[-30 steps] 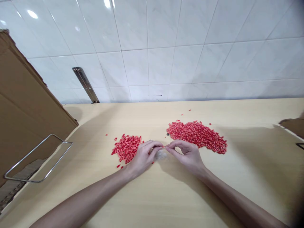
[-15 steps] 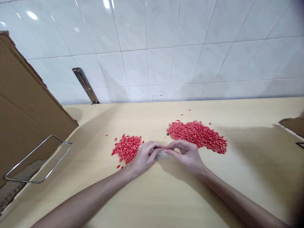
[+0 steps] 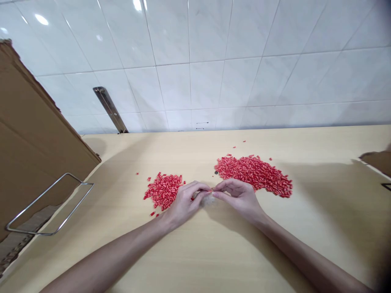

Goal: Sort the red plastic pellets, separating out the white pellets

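Note:
My left hand [image 3: 187,200] is closed in a pinch, with a tiny red piece [image 3: 211,190] just showing at its fingertips. Facing it, my right hand [image 3: 242,199] also pinches thumb against forefinger, its tips almost touching the left ones. What the right fingers hold is too small to make out. Beneath the fingertips lies a whitish, translucent clump [image 3: 208,200] on the table. A pile of small red plastic pieces [image 3: 163,190] sits beside my left hand. Behind my right hand spreads a larger red pile [image 3: 255,173].
A small black ring [image 3: 216,172] lies by the larger pile, and a few stray red bits are scattered around. On the left stands a cardboard sheet [image 3: 36,122] with a bent wire frame [image 3: 61,203] near it. A metal bar [image 3: 110,109] leans against the tiled wall [image 3: 207,85].
Both hands stay in nearly the same place, fingertips still together. Only slight finger movement shows, and less red is visible between the tips.

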`<state>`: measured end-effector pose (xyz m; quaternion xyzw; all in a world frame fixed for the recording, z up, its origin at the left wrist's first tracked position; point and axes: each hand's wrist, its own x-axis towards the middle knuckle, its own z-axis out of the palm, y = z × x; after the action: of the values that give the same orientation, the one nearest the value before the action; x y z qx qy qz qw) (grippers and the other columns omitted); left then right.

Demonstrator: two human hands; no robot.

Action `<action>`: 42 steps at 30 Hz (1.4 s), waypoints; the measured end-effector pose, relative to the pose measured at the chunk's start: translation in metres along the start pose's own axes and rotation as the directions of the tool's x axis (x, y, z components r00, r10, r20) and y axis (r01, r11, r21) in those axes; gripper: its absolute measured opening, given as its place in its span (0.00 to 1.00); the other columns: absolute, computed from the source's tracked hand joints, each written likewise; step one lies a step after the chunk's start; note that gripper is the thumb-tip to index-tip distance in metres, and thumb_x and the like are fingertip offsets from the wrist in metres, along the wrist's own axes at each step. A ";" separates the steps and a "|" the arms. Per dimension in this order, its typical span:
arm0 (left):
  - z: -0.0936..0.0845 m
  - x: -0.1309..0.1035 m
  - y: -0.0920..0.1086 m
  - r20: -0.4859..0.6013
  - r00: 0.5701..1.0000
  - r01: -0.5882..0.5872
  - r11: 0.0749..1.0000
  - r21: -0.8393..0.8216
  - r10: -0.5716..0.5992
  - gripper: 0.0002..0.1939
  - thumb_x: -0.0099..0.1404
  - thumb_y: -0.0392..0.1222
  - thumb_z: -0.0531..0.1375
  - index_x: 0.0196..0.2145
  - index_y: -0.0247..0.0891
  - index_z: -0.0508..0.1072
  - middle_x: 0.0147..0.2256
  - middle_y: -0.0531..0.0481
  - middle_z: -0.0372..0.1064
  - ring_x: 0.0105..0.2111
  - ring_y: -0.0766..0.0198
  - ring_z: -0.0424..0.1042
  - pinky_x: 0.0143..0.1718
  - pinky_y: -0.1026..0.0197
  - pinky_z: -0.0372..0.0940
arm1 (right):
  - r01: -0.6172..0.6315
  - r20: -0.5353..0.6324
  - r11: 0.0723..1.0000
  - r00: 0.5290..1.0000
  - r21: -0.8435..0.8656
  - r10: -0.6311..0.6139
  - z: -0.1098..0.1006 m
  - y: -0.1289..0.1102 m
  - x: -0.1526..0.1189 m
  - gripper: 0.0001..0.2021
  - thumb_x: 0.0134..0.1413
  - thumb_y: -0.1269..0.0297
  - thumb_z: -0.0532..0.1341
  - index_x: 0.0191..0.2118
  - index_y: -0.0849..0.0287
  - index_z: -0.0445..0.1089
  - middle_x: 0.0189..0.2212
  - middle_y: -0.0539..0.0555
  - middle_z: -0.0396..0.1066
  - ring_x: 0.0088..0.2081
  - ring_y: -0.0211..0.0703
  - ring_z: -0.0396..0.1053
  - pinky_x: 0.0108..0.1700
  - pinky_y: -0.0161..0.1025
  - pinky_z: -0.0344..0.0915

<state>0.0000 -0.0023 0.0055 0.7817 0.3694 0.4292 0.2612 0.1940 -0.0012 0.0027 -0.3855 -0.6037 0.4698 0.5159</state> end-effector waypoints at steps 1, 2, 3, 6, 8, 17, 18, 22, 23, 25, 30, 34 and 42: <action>0.000 0.000 0.000 0.002 1.000 -0.001 1.000 -0.004 0.001 0.07 0.68 0.36 0.57 0.39 0.38 0.76 0.34 0.48 0.76 0.33 0.65 0.74 0.38 0.63 0.68 | -0.004 0.005 1.000 1.000 0.005 0.004 0.000 0.000 0.000 0.09 0.44 0.62 0.72 0.31 0.57 0.75 0.30 0.53 0.78 0.35 0.44 0.76 0.41 0.41 0.74; 0.000 -0.001 -0.001 0.007 1.000 -0.003 1.000 -0.011 0.003 0.07 0.68 0.36 0.57 0.39 0.38 0.76 0.34 0.48 0.76 0.33 0.65 0.74 0.38 0.64 0.68 | -0.008 0.014 1.000 1.000 0.010 0.008 -0.001 0.001 0.000 0.09 0.44 0.62 0.72 0.31 0.57 0.75 0.30 0.53 0.78 0.34 0.44 0.76 0.40 0.41 0.74; 0.000 -0.001 -0.001 0.011 1.000 -0.007 1.000 -0.018 0.007 0.08 0.68 0.36 0.57 0.40 0.38 0.76 0.34 0.48 0.76 0.33 0.65 0.74 0.38 0.64 0.68 | -0.013 0.026 1.000 1.000 0.015 0.013 -0.001 0.001 0.000 0.09 0.44 0.63 0.72 0.31 0.57 0.75 0.30 0.53 0.78 0.34 0.44 0.76 0.40 0.40 0.74; 0.000 -0.002 -0.002 0.018 0.999 -0.027 0.999 -0.042 0.028 0.08 0.68 0.35 0.57 0.41 0.38 0.77 0.35 0.47 0.76 0.35 0.65 0.74 0.38 0.64 0.68 | -0.035 0.048 0.999 0.998 0.041 0.033 -0.001 0.002 0.000 0.09 0.42 0.63 0.73 0.30 0.57 0.75 0.29 0.52 0.78 0.34 0.43 0.76 0.40 0.40 0.74; 0.001 -0.002 -0.003 0.015 0.999 -0.030 0.998 -0.055 0.031 0.09 0.68 0.35 0.57 0.41 0.38 0.77 0.35 0.47 0.76 0.35 0.64 0.75 0.38 0.63 0.69 | -0.051 0.049 0.997 0.998 0.055 0.048 -0.001 0.002 0.000 0.09 0.42 0.63 0.73 0.30 0.57 0.75 0.29 0.52 0.78 0.33 0.43 0.76 0.40 0.40 0.75; 0.002 -0.002 -0.003 0.001 0.998 -0.069 0.995 -0.071 0.069 0.08 0.67 0.35 0.59 0.41 0.38 0.77 0.36 0.45 0.77 0.36 0.63 0.75 0.39 0.61 0.69 | -0.115 0.078 0.990 0.991 0.084 0.109 -0.001 0.002 0.001 0.12 0.41 0.60 0.74 0.30 0.58 0.74 0.29 0.53 0.78 0.33 0.44 0.76 0.40 0.41 0.75; 0.003 -0.002 -0.002 -0.012 0.998 -0.059 0.996 -0.061 0.058 0.07 0.66 0.35 0.59 0.40 0.38 0.77 0.36 0.46 0.77 0.36 0.63 0.75 0.39 0.62 0.69 | -0.113 0.077 0.989 0.991 0.093 0.106 -0.001 0.001 0.001 0.12 0.41 0.60 0.73 0.30 0.58 0.74 0.30 0.54 0.78 0.33 0.44 0.76 0.41 0.41 0.75; 0.003 -0.001 -0.001 -0.062 0.997 -0.036 0.999 -0.011 0.035 0.06 0.66 0.37 0.60 0.39 0.38 0.77 0.35 0.47 0.77 0.34 0.64 0.75 0.38 0.62 0.69 | -0.096 0.048 0.988 0.995 0.118 0.091 -0.002 -0.001 0.002 0.11 0.41 0.61 0.73 0.30 0.58 0.74 0.29 0.53 0.77 0.33 0.42 0.75 0.40 0.40 0.74; 0.003 -0.001 -0.001 -0.070 0.997 -0.032 0.999 0.001 0.032 0.06 0.66 0.37 0.59 0.39 0.38 0.77 0.35 0.47 0.77 0.34 0.64 0.75 0.38 0.62 0.69 | -0.093 0.040 0.989 0.995 0.116 0.089 -0.003 -0.001 0.002 0.11 0.41 0.61 0.73 0.30 0.58 0.74 0.29 0.53 0.76 0.33 0.42 0.75 0.39 0.39 0.74; 0.003 -0.001 -0.001 -0.072 0.997 -0.026 0.999 0.019 0.028 0.06 0.66 0.37 0.60 0.39 0.38 0.76 0.35 0.47 0.77 0.34 0.64 0.75 0.38 0.62 0.69 | -0.093 0.027 0.990 0.996 0.109 0.091 -0.003 -0.002 0.002 0.11 0.42 0.61 0.73 0.30 0.58 0.74 0.29 0.52 0.76 0.32 0.41 0.75 0.39 0.39 0.73; 0.003 -0.001 0.000 -0.045 0.998 -0.052 0.999 0.013 0.053 0.06 0.66 0.36 0.60 0.39 0.37 0.76 0.34 0.48 0.77 0.34 0.66 0.74 0.38 0.63 0.69 | -0.095 0.004 0.990 0.995 0.101 0.095 -0.003 -0.003 0.002 0.10 0.43 0.62 0.73 0.30 0.58 0.74 0.29 0.52 0.76 0.32 0.40 0.74 0.38 0.37 0.72; 0.003 -0.002 0.000 -0.051 0.996 -0.067 0.998 0.010 0.067 0.06 0.66 0.36 0.60 0.40 0.37 0.76 0.35 0.47 0.77 0.34 0.66 0.74 0.37 0.64 0.69 | -0.098 -0.009 0.988 0.995 0.116 0.100 -0.003 -0.002 0.003 0.10 0.43 0.62 0.73 0.30 0.58 0.74 0.29 0.52 0.76 0.32 0.40 0.74 0.38 0.36 0.72; 0.003 -0.001 0.000 -0.045 0.997 -0.059 0.998 0.021 0.060 0.06 0.66 0.36 0.60 0.39 0.36 0.77 0.34 0.48 0.77 0.34 0.66 0.74 0.36 0.65 0.68 | -0.145 0.014 0.975 0.989 0.169 0.145 -0.002 -0.003 0.002 0.10 0.42 0.65 0.73 0.29 0.58 0.72 0.29 0.51 0.76 0.32 0.37 0.74 0.39 0.34 0.71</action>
<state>0.0021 -0.0038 0.0033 0.7850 0.3559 0.4508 0.2322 0.1955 0.0006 0.0066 -0.3828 -0.5323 0.5562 0.5106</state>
